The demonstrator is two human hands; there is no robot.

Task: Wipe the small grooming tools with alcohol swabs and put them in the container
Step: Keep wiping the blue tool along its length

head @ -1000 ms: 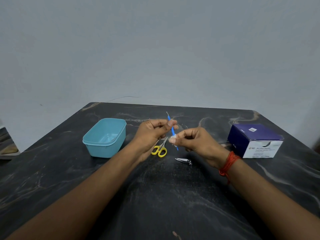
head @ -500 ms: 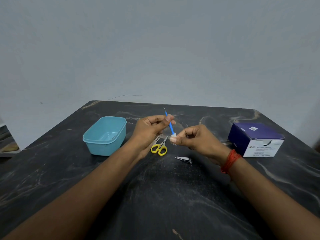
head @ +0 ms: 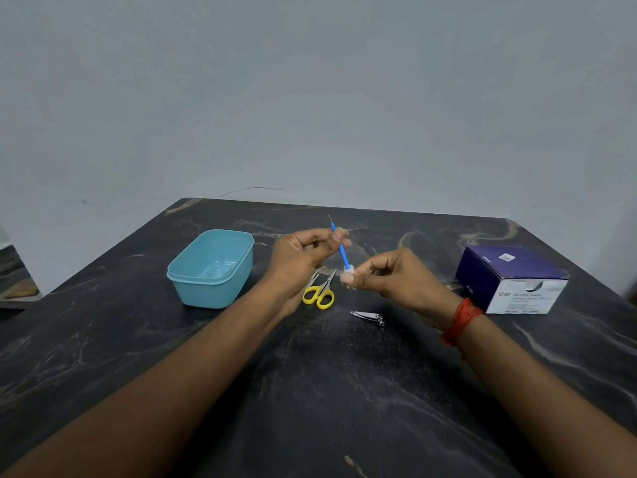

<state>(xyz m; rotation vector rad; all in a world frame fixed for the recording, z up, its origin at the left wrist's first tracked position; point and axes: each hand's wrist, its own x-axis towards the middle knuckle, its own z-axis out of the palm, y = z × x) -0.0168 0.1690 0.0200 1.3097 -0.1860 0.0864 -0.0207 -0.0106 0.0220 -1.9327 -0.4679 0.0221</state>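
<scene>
Pinched by the right hand (head: 393, 277), swab (head: 349, 270) has reached blue tool's (head: 342, 251) end.

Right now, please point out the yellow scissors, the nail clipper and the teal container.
yellow scissors (head: 325, 287): head view, at the pivot above the handles.
nail clipper (head: 368, 317): head view, middle of its body.
teal container (head: 206, 293): head view, near outer wall.

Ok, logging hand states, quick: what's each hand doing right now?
Left hand: pinching the blue tool near its top.
Right hand: pinching the white swab around the tool's lower end.
</scene>
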